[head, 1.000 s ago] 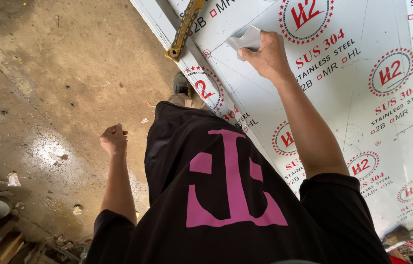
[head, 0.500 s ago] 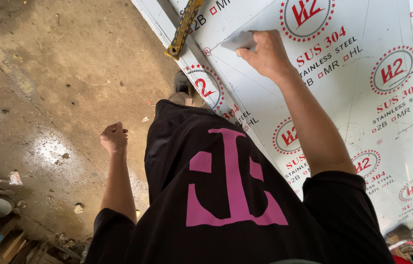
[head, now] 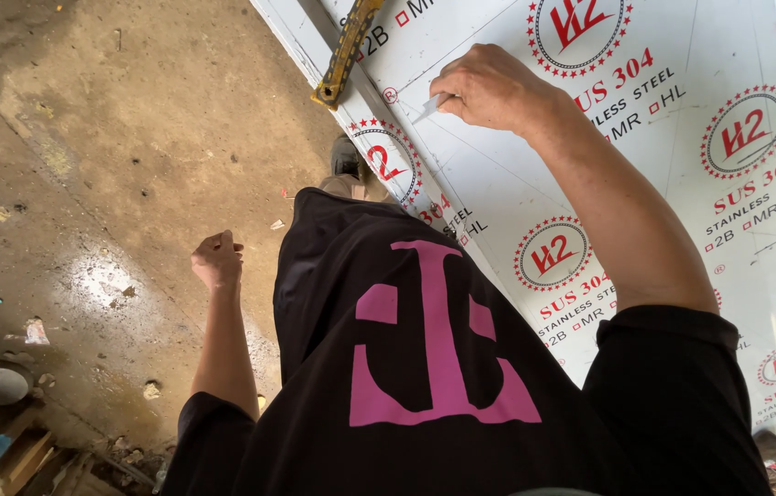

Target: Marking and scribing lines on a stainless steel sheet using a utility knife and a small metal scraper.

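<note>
While the left hand (head: pixel 216 260) is kept curled into an empty fist above the concrete floor (head: pixel 112 165), a small pale blade-like piece (head: pixel 431 107) is pinched in the right hand (head: pixel 491 87) against the film-covered steel sheet (head: pixel 682 211).

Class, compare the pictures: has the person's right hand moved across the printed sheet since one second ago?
Yes. The right hand has slid down the white printed sheet toward the person, farther from the round red emblem at the top, pinching a small pale piece.
</note>
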